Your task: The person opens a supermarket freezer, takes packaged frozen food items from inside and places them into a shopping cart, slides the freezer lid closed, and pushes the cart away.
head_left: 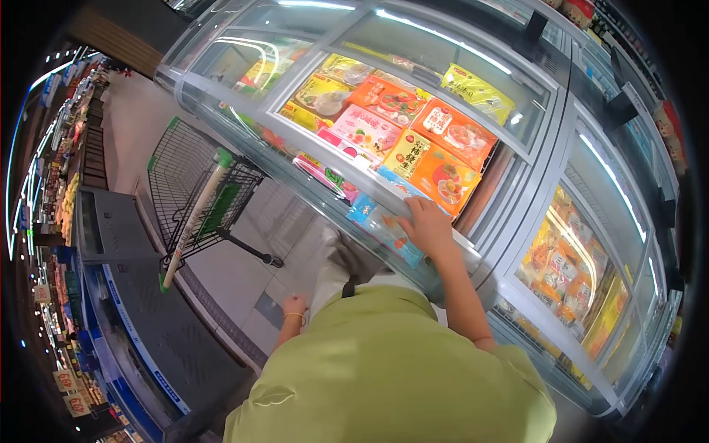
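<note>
My right hand [428,225] grips the front rail [354,168] of a chest freezer, with the fingers over the rail and the thumb on the near side. Just beyond it, colourful frozen food packs lie in the opening, among them an orange pack [446,181], a pale yellow pack [405,153], a pink pack [365,131] and a red-orange pack [456,134]. A yellow bag [478,92] shows at the back, behind glass. My left hand [295,304] hangs low at my side, its fingers curled and apparently holding nothing, with a thin bracelet at the wrist.
A wire shopping cart [190,188] with a green-ended handle stands on the tiled floor to the left. Behind it are a low dark cabinet [166,332] and stocked shelves [70,199]. Another glass-topped freezer section [569,266] with yellow packs adjoins on the right.
</note>
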Demonstrator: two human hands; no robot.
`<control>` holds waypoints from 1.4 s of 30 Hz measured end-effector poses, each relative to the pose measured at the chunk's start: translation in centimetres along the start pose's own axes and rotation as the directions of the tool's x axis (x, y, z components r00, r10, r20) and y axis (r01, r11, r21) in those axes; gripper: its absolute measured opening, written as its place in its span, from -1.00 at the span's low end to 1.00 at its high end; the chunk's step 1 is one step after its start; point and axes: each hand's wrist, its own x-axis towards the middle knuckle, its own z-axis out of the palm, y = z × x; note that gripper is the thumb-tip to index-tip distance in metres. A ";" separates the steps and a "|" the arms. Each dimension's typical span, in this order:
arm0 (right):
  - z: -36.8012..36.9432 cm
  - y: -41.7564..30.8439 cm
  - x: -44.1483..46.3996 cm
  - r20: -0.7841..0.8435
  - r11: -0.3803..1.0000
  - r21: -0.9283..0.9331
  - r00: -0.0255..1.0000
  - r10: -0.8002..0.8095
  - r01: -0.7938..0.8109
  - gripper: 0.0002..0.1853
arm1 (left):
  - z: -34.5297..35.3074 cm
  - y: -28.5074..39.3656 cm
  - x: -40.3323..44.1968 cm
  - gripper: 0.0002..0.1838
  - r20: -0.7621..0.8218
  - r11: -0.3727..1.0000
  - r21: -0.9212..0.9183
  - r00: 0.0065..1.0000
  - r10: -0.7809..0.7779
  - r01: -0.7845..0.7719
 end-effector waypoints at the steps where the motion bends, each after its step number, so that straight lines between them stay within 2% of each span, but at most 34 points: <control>1: 0.1 0.1 0.0 -0.004 1.000 -0.008 1.000 0.015 -0.015 -0.53 | 1.0 3.6 1.0 -0.60 0.051 0.986 0.005 0.985 0.166 -0.167; 2: 0.3 0.2 0.0 -0.034 0.999 0.014 0.999 0.034 -0.034 -0.52 | 1.5 7.7 1.1 -0.56 0.127 0.938 -0.007 0.930 0.344 -0.346; 3: 0.5 0.2 0.0 -0.065 0.998 0.039 0.996 0.053 -0.051 -0.51 | 2.1 10.3 2.5 -0.58 0.155 0.860 0.109 0.863 0.480 -0.498; 4: 0.7 0.3 -0.1 -0.069 0.997 0.036 0.995 0.069 -0.066 -0.51 | 2.3 14.1 2.2 -0.58 0.177 0.797 0.153 0.810 0.560 -0.584; 5: 0.9 0.7 -0.2 -0.055 0.985 0.044 0.984 0.168 -0.165 -0.52 | 2.2 18.0 1.0 -0.57 0.203 0.722 0.194 0.747 0.633 -0.664; 6: 1.1 0.9 -0.4 -0.040 0.963 0.051 0.963 0.267 -0.265 -0.52 | 2.4 20.5 0.9 -0.60 0.222 0.701 0.118 0.707 0.672 -0.703; 9: 0.2 0.0 -0.6 -0.007 0.927 0.078 0.929 0.369 -0.367 -0.54 | 2.3 26.1 -0.5 -0.67 0.255 0.625 -0.007 0.603 0.756 -0.781; 10: 1.3 0.0 -0.7 -0.141 0.942 0.014 0.932 0.334 -0.335 -0.55 | 2.1 28.0 -0.5 -0.71 0.246 0.572 -0.060 0.543 0.803 -0.818; 11: 2.1 -0.1 -0.6 -0.153 0.934 0.013 0.922 0.355 -0.357 -0.55 | 1.9 29.6 0.1 -0.71 0.267 0.560 -0.066 0.526 0.807 -0.826; 13: 2.8 -1.1 0.4 -0.245 0.880 -0.100 0.868 0.431 -0.465 -0.56 | 1.7 33.0 1.7 -0.78 0.149 0.354 -0.189 0.329 0.932 -0.916; 14: 3.3 -1.4 0.9 -0.270 0.840 -0.145 0.838 0.474 -0.522 -0.52 | 1.4 34.8 2.8 -0.78 0.158 0.355 -0.203 0.327 0.932 -0.912; 16: 3.2 -2.5 1.6 -0.245 0.790 -0.178 0.804 0.542 -0.586 -0.50 | 0.6 38.5 5.5 -0.79 0.138 0.061 0.029 0.064 0.988 -0.998; 17: 2.8 -2.8 2.2 -0.233 0.744 -0.201 0.769 0.595 -0.637 -0.48 | 0.6 40.2 7.0 -0.79 0.133 0.065 0.008 0.066 0.989 -0.998; 19: 3.4 -2.7 2.3 -0.273 0.696 -0.230 0.731 0.625 -0.681 -0.47 | 0.8 42.7 9.5 -0.75 0.184 -0.076 0.022 -0.071 0.980 -0.997; 20: 3.5 -2.7 2.5 -0.271 0.668 -0.209 0.698 0.662 -0.714 -0.50 | 1.5 43.1 11.1 -0.75 0.179 -0.069 0.000 -0.068 0.981 -0.998; 22: 3.4 -2.9 2.8 -0.279 0.631 -0.199 0.661 0.697 -0.750 -0.53 | 2.8 43.9 13.6 -0.77 0.266 -0.196 0.101 -0.164 0.950 -0.975; 23: 3.6 -3.2 2.5 -0.324 0.633 -0.170 0.649 0.688 -0.756 -0.56 | 3.3 43.5 14.7 -0.77 0.263 -0.197 0.086 -0.168 0.950 -0.977; 25: 4.1 -2.8 3.3 -0.384 0.623 -0.138 0.621 0.683 -0.770 -0.59 | 3.3 44.0 14.3 -0.77 0.375 -0.135 0.113 -0.084 0.923 -0.984; 26: 4.4 -2.5 3.1 -0.415 0.615 -0.155 0.616 0.670 -0.774 -0.62 | 3.3 43.8 14.2 -0.75 0.266 -0.157 0.089 -0.129 0.955 -0.983; 42: 4.8 -2.7 2.4 -0.537 0.635 -0.100 0.579 0.614 -0.766 -0.71 | 3.5 43.7 14.0 -0.80 0.209 -0.138 0.081 -0.119 0.971 -0.987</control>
